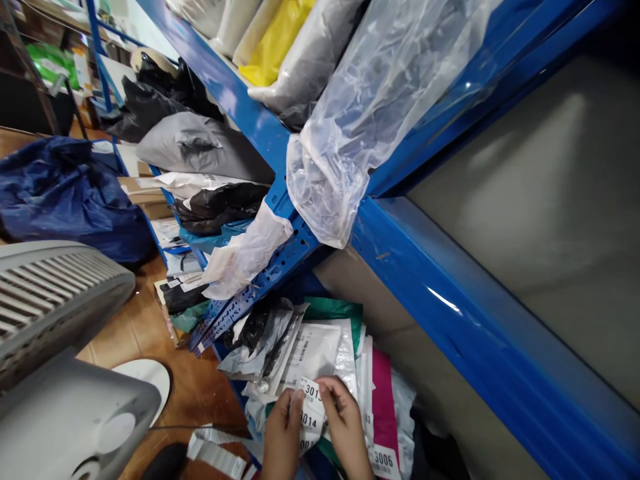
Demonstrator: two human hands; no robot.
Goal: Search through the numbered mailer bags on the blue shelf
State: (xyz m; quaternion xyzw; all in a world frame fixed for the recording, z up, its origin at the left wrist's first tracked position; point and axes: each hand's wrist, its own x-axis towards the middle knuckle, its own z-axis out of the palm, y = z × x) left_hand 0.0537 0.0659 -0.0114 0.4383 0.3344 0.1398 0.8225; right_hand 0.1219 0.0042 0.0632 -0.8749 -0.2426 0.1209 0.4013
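White label strip (311, 415) — between left hand (283, 433) and right hand (345, 427).

Stockroom or parcel-packing store, not home. Blue steel racking (480, 313) with perforated uprights, shelves crammed with bagged goods: clear plastic bag (370, 113), grey and black poly mailers (200, 143), yellow bag (275, 37). Lower shelf holds sealed packets (310, 350) with barcode labels; numbered stickers (313, 410) read 3013, 3014, 3006. More loose parcels on wooden floor (150, 327), big blue sack (60, 190), fan (55, 293) nearby.
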